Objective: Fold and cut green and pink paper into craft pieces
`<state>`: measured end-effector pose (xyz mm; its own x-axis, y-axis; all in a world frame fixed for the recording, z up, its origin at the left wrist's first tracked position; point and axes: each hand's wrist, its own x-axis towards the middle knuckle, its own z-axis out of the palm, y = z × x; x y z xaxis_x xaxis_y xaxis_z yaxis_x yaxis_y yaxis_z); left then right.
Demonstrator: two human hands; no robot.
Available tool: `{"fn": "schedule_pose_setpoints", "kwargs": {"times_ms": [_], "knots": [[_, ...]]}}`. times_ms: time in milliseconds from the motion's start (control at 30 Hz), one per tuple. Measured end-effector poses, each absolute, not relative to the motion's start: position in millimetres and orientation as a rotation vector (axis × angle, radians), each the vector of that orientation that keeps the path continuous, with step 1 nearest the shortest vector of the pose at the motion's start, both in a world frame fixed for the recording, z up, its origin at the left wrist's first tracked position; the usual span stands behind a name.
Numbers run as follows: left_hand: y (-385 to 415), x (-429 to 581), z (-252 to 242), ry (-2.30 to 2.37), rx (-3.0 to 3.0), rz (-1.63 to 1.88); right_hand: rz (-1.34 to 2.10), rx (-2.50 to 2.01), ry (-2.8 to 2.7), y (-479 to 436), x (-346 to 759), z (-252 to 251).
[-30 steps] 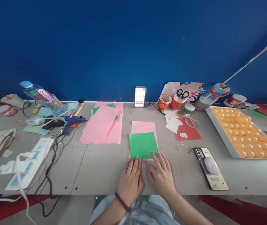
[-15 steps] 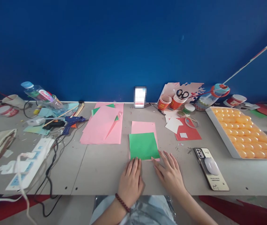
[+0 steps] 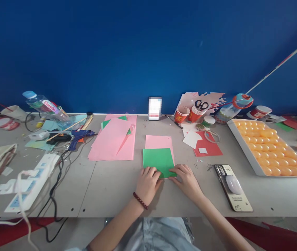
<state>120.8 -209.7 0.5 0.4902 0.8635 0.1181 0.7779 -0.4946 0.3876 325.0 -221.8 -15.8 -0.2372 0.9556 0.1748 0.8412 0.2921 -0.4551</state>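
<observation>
One green sheet [image 3: 158,157], near corners hidden by fingers [image 3: 148,171]

Left: white power strip [image 3: 40,177] near, blue glue gun [image 3: 80,134] beyond, tilted bottle [image 3: 47,106] farther back. Far right-centre: red cups [image 3: 181,115], scissors [image 3: 201,104] in one. Right: white tray [image 3: 245,148] of orange rounds [image 3: 271,155], possibly balls; phone [image 3: 238,203] nearer.

On the bottle [image 3: 38,100] at ten o'clock, the label [image 3: 50,106] reads "Ganten"; lettering on the four-o'clock phone [image 3: 238,200] is illegible.
</observation>
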Motion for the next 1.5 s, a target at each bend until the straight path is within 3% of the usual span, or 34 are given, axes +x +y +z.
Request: {"fn": "schedule_pose_setpoints", "kwargs": {"times_ms": [400,767,1233,1500], "knots": [[-198,123,-8,1.408,2.225,0.569,0.533,-1.700,-2.163,-206,323,-12],[-200,128,-12,1.477,2.215,0.550,0.359,-1.777,-2.153,-210,313,-16],[-203,129,-9,1.489,2.254,0.539,0.465,-1.828,-2.106,-210,311,-14],[-203,130,-9,1.496,2.197,0.542,0.209,-1.882,-2.008,-227,309,-21]]}}
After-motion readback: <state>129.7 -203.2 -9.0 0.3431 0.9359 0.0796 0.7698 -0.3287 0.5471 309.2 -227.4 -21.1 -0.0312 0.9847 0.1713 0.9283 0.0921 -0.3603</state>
